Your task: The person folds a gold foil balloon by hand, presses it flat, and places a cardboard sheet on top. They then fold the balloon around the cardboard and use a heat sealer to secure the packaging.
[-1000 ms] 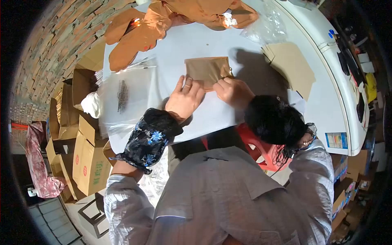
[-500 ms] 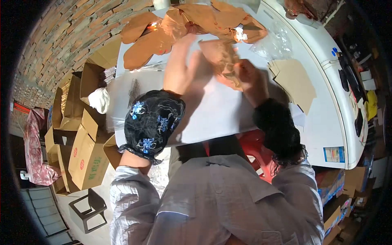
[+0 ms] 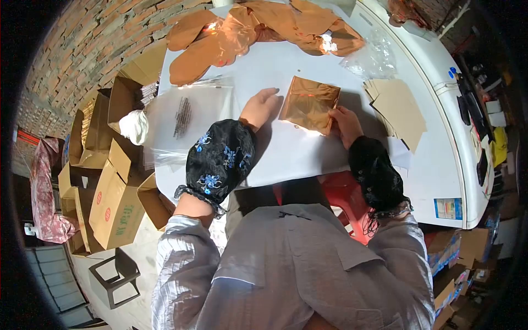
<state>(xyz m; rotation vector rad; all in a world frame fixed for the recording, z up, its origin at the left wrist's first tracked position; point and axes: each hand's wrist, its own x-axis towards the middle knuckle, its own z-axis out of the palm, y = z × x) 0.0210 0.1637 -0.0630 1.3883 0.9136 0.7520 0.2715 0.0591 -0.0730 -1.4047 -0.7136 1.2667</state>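
A copper-coloured foil square, shiny and creased, lies tilted over the white table. My right hand pinches its right edge between thumb and fingers. My left hand is open to the left of the square, fingers stretched toward it and apart from it; nothing shows in them. Larger flat pieces of the same glossy foil, with rounded lobes, are heaped along the table's far side. Beside my left hand lie clear plastic bags with dark printing.
Beige card pieces are stacked at the right, below crumpled clear plastic. A white appliance borders the table's right side. Cardboard boxes crowd the left, with a dark stool frame on the floor. A red stool shows beneath the table.
The crumpled foil between my hands now appears as a flatter square, lower down. My left hand has moved down, away from the far foil pieces, uncovering the clear bags.
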